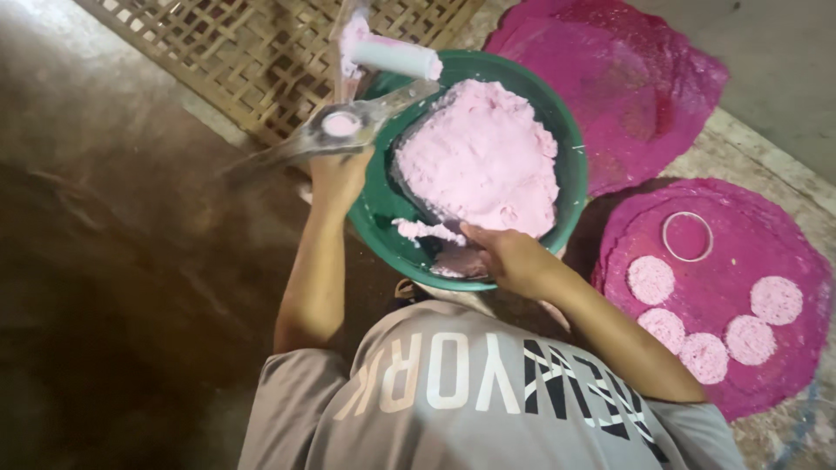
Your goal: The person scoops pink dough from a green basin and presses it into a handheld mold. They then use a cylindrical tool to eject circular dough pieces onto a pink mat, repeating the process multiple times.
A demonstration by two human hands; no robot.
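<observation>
Left hand [338,178]: your fingers grip the metal tool [348,126]
Right hand [514,257]: your fingers pinch pink dough [479,157] in green bowl [370,204]

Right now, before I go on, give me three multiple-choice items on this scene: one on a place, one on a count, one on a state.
1. Where does the metal ring lie?
A. in the green bowl
B. on the magenta mat
C. in the right hand

2. How many pink discs lie on that mat?
A. three
B. five
C. eight

3. What is the left hand doing?
A. gripping a metal tool
B. lying open on the mat
C. sunk in the pink dough

1 B: the metal ring lies on the magenta mat, just above the pink discs.
2 B: five round discs can be counted there.
3 A: the left hand is closed on the metal tool beside the green bowl. It is the right hand that reaches the pink dough.
</observation>
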